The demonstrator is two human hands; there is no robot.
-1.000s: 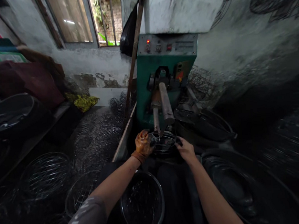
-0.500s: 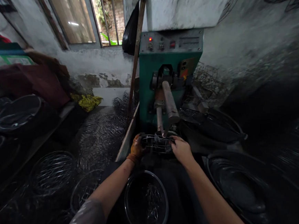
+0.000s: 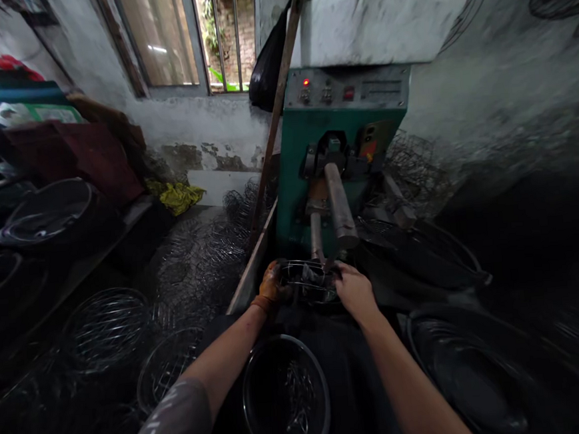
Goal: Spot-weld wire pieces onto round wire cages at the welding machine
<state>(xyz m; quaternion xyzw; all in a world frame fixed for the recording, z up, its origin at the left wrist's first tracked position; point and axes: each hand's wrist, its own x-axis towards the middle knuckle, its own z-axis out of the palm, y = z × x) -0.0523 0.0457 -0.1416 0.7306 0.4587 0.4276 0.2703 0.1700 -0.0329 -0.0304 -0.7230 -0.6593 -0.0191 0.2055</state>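
A round wire frame (image 3: 307, 283) of thin metal rods is held between my two hands, at the lower electrode of a green spot-welding machine (image 3: 294, 150). My left hand (image 3: 272, 284), in an orange-brown glove, is closed on the frame's left side. On its right side, my bare right hand (image 3: 354, 288) grips the rim with bent fingers. The machine's thick upper arm (image 3: 341, 206) reaches down toward the frame, and its pointed tip is close to the wires; I cannot tell whether they touch. Below my hands stands a black bowl (image 3: 249, 407) with short bent wire pieces (image 3: 298, 397) inside.
Wire baskets (image 3: 106, 328) and heaps of wire frames (image 3: 196, 251) cover the floor at left. Dark round basins (image 3: 466, 363) stand at right. A wooden board (image 3: 253, 266) and a leaning rusty bar (image 3: 274, 121) are left of the machine.
The view has shifted slightly, so the scene sits a little further right and lower. Both hands still hold the wire frame, which appears slightly tilted compared with before.
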